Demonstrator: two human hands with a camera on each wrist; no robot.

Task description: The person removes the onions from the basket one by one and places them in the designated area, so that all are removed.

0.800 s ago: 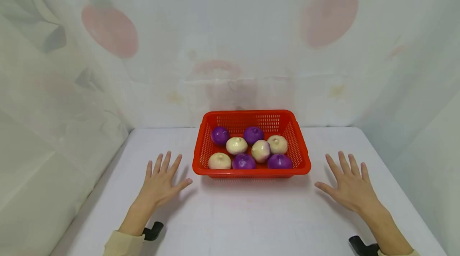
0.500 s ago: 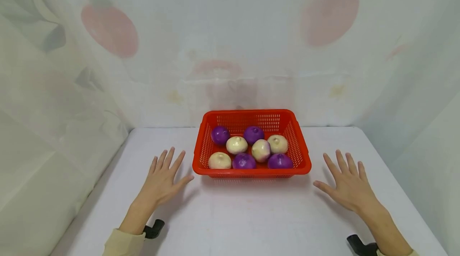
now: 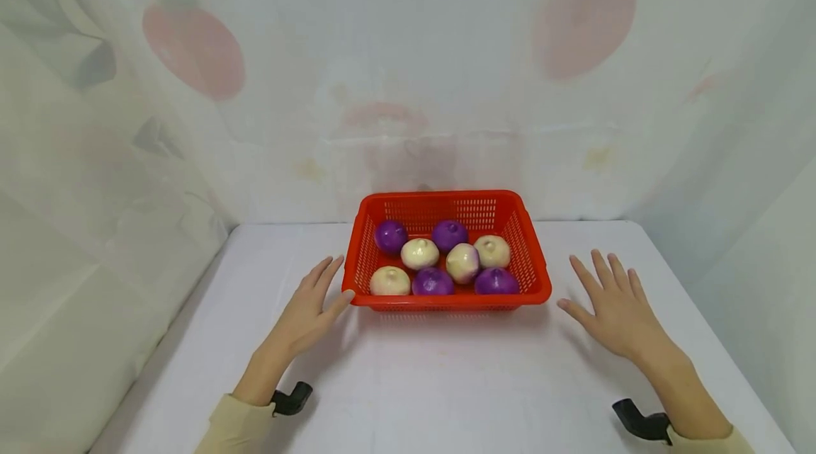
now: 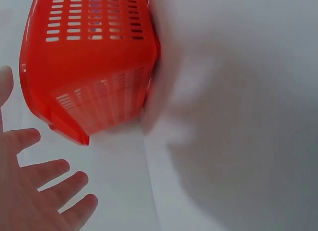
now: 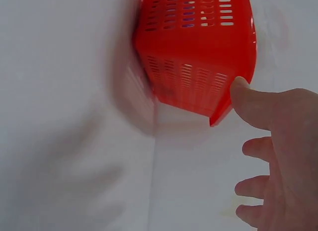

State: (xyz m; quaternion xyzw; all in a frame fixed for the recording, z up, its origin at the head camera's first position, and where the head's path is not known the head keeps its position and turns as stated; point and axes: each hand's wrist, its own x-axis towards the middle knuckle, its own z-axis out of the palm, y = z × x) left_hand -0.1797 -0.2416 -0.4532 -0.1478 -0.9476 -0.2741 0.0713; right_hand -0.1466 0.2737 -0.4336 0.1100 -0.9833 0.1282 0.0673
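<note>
A red plastic basket (image 3: 446, 300) with slotted walls stands on the white table and holds several round, glossy onions. Some are purple, such as the purple onion (image 3: 496, 281); others are cream, like the cream onion (image 3: 390, 281), and one cream onion (image 3: 462, 263) has a purple side. My left hand (image 3: 306, 316) hovers at the basket's left front corner, fingers spread, its thumb close to the rim; in the left wrist view a small gap shows between them. To the right of the basket, my right hand (image 3: 617, 316) is held with fingers apart, holding nothing.
The white table (image 3: 440, 383) has its back edge just behind the basket. White sheets with faded fruit prints, such as the back sheet (image 3: 414, 50), enclose the table at the back and both sides. Black wrist mounts (image 3: 639, 421) are worn on both wrists.
My left hand has moved right and forward to the basket's left corner, its fingers turning toward it. My right hand has shifted slightly forward. The basket and onions stay in place.
</note>
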